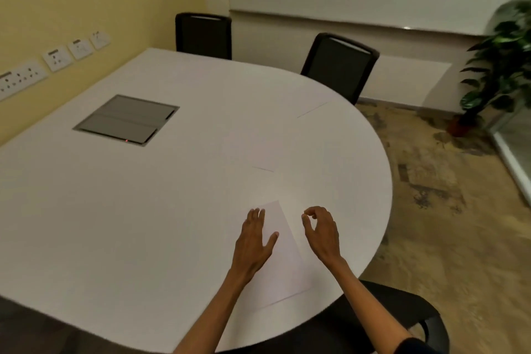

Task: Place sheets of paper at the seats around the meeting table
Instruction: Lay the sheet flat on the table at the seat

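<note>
A white sheet of paper (284, 264) lies flat on the white meeting table (143, 210) near its front right edge. My left hand (254, 241) rests flat on the sheet's left part, fingers spread. My right hand (321, 231) hovers just right of the sheet, fingers curled with thumb and forefinger close, holding nothing. A second sheet (313, 135) lies farther right, barely visible against the table, near the chair at the far right. Faint edges of another sheet (263, 169) show in the middle.
Black chairs stand at the far side (204, 34), at the far right (340, 66) and right below me (402, 313). A grey cable hatch (126, 119) sits in the table. Wall sockets (57, 57) line the left wall. A potted plant (500, 66) stands at the right.
</note>
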Action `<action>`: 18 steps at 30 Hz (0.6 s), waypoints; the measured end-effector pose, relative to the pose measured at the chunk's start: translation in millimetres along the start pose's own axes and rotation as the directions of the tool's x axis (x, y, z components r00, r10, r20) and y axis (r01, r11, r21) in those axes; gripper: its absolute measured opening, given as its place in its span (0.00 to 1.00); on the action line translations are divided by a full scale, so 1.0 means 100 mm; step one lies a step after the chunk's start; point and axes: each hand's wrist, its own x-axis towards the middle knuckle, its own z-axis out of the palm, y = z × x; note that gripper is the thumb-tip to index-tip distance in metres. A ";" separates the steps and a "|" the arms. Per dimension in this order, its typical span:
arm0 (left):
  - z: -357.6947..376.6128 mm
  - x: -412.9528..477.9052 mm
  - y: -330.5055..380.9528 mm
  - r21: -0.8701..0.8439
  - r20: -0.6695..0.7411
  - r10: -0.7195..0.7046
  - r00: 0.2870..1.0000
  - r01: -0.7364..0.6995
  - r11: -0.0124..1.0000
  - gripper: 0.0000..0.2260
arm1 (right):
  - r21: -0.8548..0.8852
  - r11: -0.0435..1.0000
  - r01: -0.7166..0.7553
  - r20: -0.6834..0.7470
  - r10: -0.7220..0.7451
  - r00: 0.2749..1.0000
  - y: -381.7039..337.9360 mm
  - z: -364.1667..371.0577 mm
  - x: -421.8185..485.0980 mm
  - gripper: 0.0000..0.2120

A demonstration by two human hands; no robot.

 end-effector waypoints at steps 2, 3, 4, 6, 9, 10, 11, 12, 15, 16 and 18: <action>0.01 0.01 0.15 -0.007 -0.013 0.034 0.999 -0.034 0.999 0.34 | -0.010 1.000 -0.029 -0.048 0.029 0.998 0.01 -0.16 -0.01 0.08; 0.02 0.01 0.23 -0.008 -0.017 0.048 0.999 -0.048 0.999 0.34 | -0.021 0.999 -0.044 -0.068 0.042 0.997 0.03 -0.24 -0.02 0.10; 0.03 0.01 0.31 -0.005 -0.020 0.065 0.998 -0.065 0.998 0.34 | -0.036 0.998 -0.055 -0.092 0.052 0.994 0.05 -0.33 -0.03 0.13; 0.06 0.04 0.49 0.011 -0.026 0.112 0.993 -0.112 0.994 0.34 | -0.066 0.995 -0.073 -0.143 0.063 0.988 0.09 -0.53 -0.03 0.16; 0.15 0.12 0.81 0.028 -0.015 0.169 0.985 -0.169 0.985 0.34 | -0.106 0.989 -0.102 -0.220 0.077 0.972 0.22 -0.88 -0.04 0.18; 0.19 0.13 0.93 0.033 -0.012 0.186 0.983 -0.185 0.982 0.34 | -0.112 0.987 -0.116 -0.248 0.085 0.965 0.28 -1.01 -0.05 0.18; 0.23 0.15 1.06 0.035 -0.010 0.201 0.980 -0.200 0.979 0.34 | -0.111 0.985 -0.131 -0.274 0.096 0.957 0.34 -1.14 -0.07 0.19; 0.28 0.16 1.20 0.036 -0.005 0.217 0.976 -0.216 0.976 0.34 | -0.108 0.983 -0.147 -0.296 0.109 0.949 0.39 -1.26 -0.08 0.20; 0.44 0.19 1.64 0.047 0.006 0.275 0.961 -0.275 0.960 0.34 | -0.100 0.977 -0.186 -0.338 0.143 0.930 0.60 -1.65 -0.12 0.22; 0.51 0.20 1.79 0.054 0.005 0.295 0.955 -0.295 0.954 0.34 | -0.095 0.976 -0.198 -0.346 0.154 0.925 0.68 -1.79 -0.12 0.21; 0.65 0.20 2.08 0.072 -0.005 0.331 0.944 -0.329 0.942 0.34 | -0.090 0.971 -0.221 -0.359 0.175 0.917 0.86 -2.08 -0.12 0.22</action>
